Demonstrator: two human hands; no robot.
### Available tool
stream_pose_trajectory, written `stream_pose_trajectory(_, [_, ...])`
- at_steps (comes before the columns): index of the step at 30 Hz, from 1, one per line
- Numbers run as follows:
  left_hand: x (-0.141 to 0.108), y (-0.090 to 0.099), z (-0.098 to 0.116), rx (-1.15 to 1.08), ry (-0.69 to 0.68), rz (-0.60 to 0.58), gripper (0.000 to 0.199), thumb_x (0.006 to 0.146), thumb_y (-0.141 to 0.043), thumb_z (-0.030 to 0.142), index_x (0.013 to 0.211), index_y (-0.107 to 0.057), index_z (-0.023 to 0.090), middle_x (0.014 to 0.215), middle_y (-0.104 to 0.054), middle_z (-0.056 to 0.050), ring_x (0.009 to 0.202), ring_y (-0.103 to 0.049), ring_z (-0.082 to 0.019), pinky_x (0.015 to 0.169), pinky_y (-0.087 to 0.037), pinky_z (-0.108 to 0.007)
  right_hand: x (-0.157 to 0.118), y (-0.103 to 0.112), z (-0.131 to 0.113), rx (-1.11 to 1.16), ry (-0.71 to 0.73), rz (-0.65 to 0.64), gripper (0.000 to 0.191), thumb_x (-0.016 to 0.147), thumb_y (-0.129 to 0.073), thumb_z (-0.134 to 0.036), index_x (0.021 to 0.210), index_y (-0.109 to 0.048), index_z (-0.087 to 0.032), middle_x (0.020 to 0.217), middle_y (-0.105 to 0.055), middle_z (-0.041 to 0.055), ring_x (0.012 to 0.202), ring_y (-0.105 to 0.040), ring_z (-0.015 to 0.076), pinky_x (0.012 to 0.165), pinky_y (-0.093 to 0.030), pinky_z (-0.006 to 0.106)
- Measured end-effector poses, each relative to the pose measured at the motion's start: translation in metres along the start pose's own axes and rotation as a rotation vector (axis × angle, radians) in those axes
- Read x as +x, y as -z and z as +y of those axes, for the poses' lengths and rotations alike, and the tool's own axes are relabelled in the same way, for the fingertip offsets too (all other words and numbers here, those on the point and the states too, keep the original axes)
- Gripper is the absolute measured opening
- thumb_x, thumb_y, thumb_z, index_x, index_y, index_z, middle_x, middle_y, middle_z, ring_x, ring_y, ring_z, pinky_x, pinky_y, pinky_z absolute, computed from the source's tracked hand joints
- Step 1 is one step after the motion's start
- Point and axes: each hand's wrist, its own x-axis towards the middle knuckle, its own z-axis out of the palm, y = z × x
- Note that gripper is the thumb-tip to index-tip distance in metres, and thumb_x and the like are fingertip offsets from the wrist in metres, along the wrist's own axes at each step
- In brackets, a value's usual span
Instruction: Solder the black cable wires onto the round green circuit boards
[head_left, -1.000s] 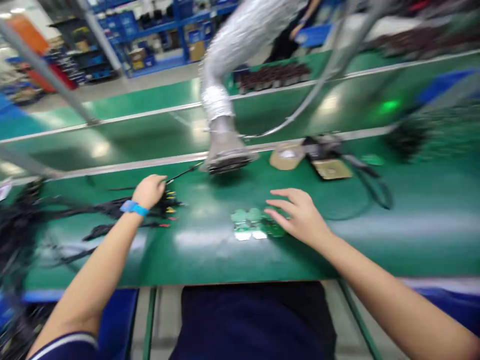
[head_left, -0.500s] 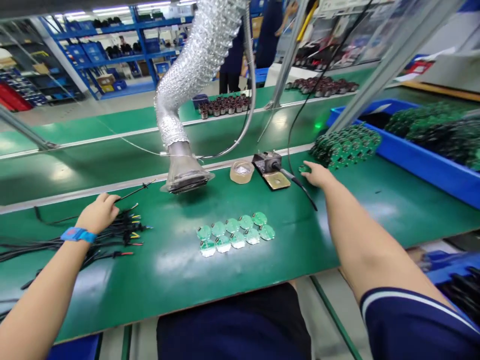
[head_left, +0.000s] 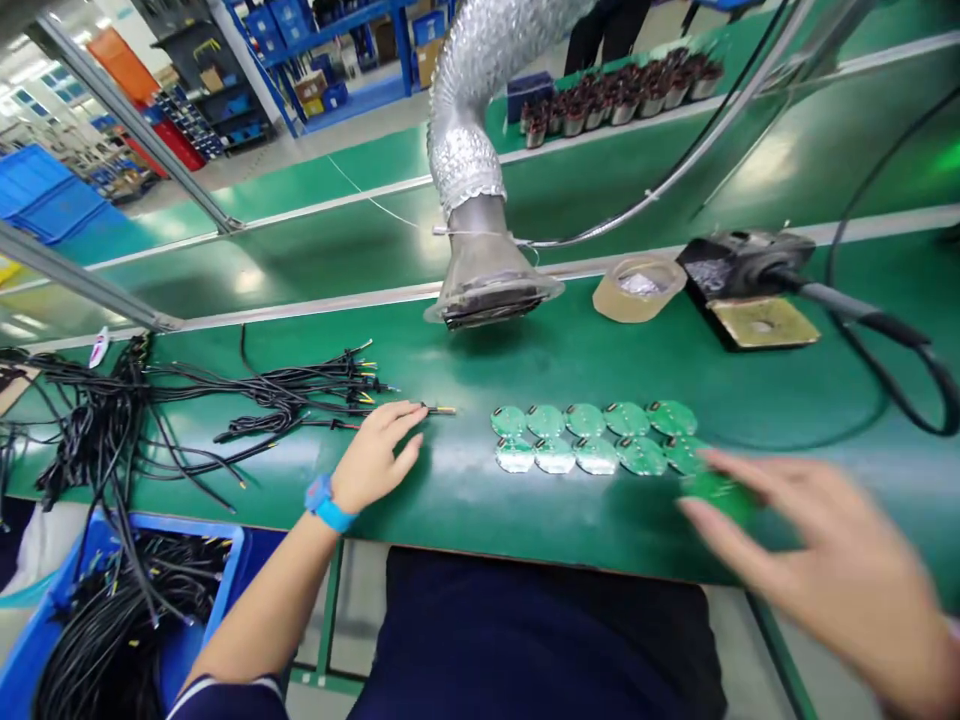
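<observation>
My left hand, with a blue band at the wrist, has its fingertips on a black cable whose yellowish wire end points right. Between thumb and fingers of my right hand is a round green circuit board, partly blurred. Just left of that board, two rows of round green boards lie on the green bench. More black cables are spread to the left of my left hand, their coloured wire ends pointing right.
A fume extraction nozzle hangs over the bench. Behind the boards stand a roll of tape and a soldering iron in its stand, its cord looping right. A blue bin of cables is at the lower left.
The view has swung left and closer. My right hand has come from the back right to the board rows with a board. My left hand has drawn a cable towards the rows.
</observation>
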Motion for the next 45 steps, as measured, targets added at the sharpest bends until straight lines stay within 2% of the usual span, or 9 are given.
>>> stream_pose_trajectory(5, [0.037,-0.021,0.002,0.152,-0.064,-0.03,0.02,0.087,-0.054,0.027,0.099,-0.068,0.017,0.099,-0.065,-0.009,0.094,-0.057,-0.023,0.082,-0.049,-0.04,-0.031,-0.046,-0.079,-0.115,0.054,-0.002,0.043,0.083,-0.054,-0.049,0.1,-0.059,-0.01,0.073,-0.053,0.0066,0.064,-0.051,0.017,0.059,-0.042,0.03])
stream_pose_trajectory(9, [0.05,-0.023,-0.006,0.261,-0.101,-0.149,0.015,0.085,-0.057,0.029,0.085,-0.07,0.019,0.087,-0.068,-0.005,0.081,-0.058,-0.022,0.073,-0.048,-0.037,-0.035,-0.047,-0.075,-0.169,0.049,-0.13,0.064,0.08,-0.046,-0.064,0.108,-0.057,-0.006,0.071,-0.053,0.0073,0.063,-0.051,0.0195,0.057,-0.041,0.032])
stream_pose_trajectory(13, [0.045,-0.021,-0.007,0.225,-0.13,-0.023,0.02,0.088,-0.053,0.03,0.087,-0.069,0.018,0.083,-0.068,-0.006,0.078,-0.061,-0.019,0.071,-0.049,-0.032,-0.034,-0.036,-0.064,0.046,0.025,-0.299,0.052,0.089,-0.035,-0.055,0.114,-0.053,-0.013,0.076,-0.055,0.006,0.067,-0.055,0.0172,0.062,-0.045,0.031])
stream_pose_trajectory(18, [0.028,-0.021,0.019,0.004,-0.126,0.179,0.015,0.089,-0.051,0.021,0.093,-0.064,0.017,0.09,-0.069,-0.005,0.089,-0.064,-0.015,0.083,-0.052,-0.029,-0.031,-0.041,-0.08,-0.028,-0.046,-0.237,0.046,0.085,-0.045,-0.057,0.097,-0.059,-0.014,0.069,-0.055,0.0051,0.062,-0.053,0.017,0.059,-0.041,0.031])
stream_pose_trajectory(25, [0.012,-0.04,0.063,-0.123,-0.22,0.148,0.015,0.089,-0.049,0.016,0.1,-0.059,0.014,0.09,-0.068,-0.008,0.085,-0.065,-0.015,0.079,-0.055,-0.028,-0.031,-0.048,-0.105,-0.136,-0.048,-0.154,0.049,0.075,-0.052,-0.066,0.066,-0.051,-0.017,0.06,-0.048,0.0032,0.057,-0.048,0.0177,0.054,-0.034,0.032])
stream_pose_trajectory(33, [0.011,-0.048,0.078,-0.268,-0.073,0.083,0.014,0.09,-0.046,0.016,0.093,-0.059,0.014,0.085,-0.067,-0.007,0.079,-0.062,-0.014,0.074,-0.052,-0.026,-0.027,-0.054,-0.098,0.214,0.073,-0.233,0.023,0.088,-0.052,-0.031,0.105,-0.053,-0.016,0.103,-0.058,0.0099,0.093,-0.054,0.0215,0.078,-0.044,0.036])
stream_pose_trajectory(40, [0.016,-0.043,0.088,-0.456,0.173,0.055,0.017,0.089,-0.049,0.02,0.076,-0.06,0.017,0.072,-0.062,-0.002,0.067,-0.058,-0.012,0.064,-0.047,-0.024,-0.025,-0.06,-0.126,0.124,-0.056,-0.184,0.045,0.077,-0.057,-0.058,0.091,-0.059,-0.015,0.08,-0.055,0.0092,0.078,-0.052,0.0231,0.065,-0.042,0.037])
stream_pose_trajectory(43, [0.017,-0.039,0.089,-0.491,0.224,0.08,0.017,0.087,-0.054,0.023,0.072,-0.06,0.017,0.068,-0.061,-0.001,0.062,-0.055,-0.01,0.058,-0.045,-0.023,-0.006,-0.05,-0.087,0.384,-0.281,-0.087,0.039,0.073,-0.065,-0.053,0.089,-0.059,-0.018,0.083,-0.058,0.0067,0.08,-0.054,0.0197,0.071,-0.045,0.036])
stream_pose_trajectory(45, [0.017,-0.037,0.091,-0.507,0.213,0.1,0.017,0.085,-0.056,0.023,0.07,-0.06,0.017,0.067,-0.061,0.0,0.061,-0.055,-0.01,0.057,-0.044,-0.022,0.017,-0.043,-0.039,0.583,-0.699,0.074,0.039,0.069,-0.07,-0.045,0.093,-0.058,-0.017,0.075,-0.056,0.0027,0.063,-0.05,0.012,0.06,-0.044,0.029])
